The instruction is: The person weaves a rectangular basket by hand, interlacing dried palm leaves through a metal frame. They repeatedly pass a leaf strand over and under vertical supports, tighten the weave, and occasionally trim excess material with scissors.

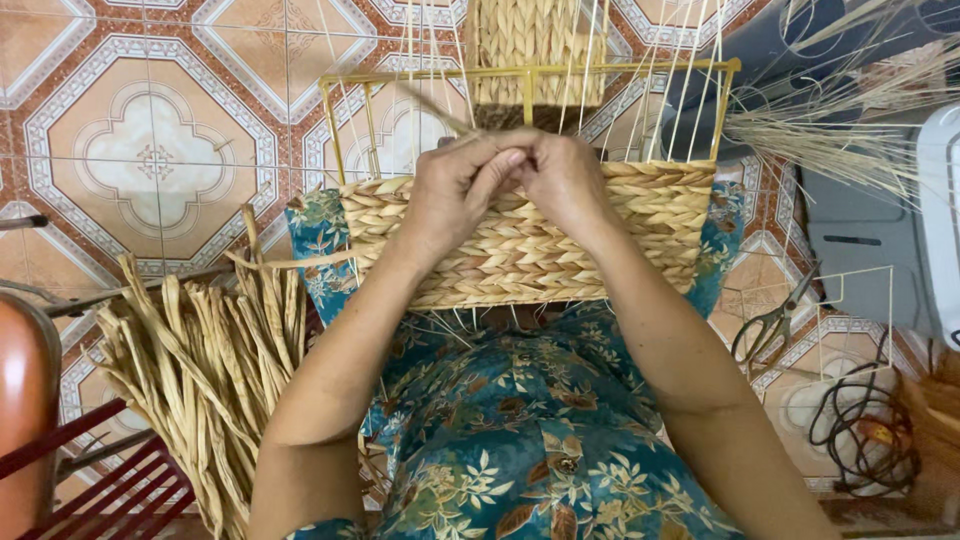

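Your left hand (pixel 455 190) and right hand (pixel 565 180) meet, both grips pinched on one strand (pixel 440 118) at the top edge of the weave (pixel 520 250) on your lap. The strand's long axis runs toward 10 o'clock from the grip, the left hand nearer it.

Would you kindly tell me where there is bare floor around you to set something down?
Bare tiled floor lies upper left, bordered by the wire frame and straw bundle. The right is crowded: scissors, black cord, loose reeds.
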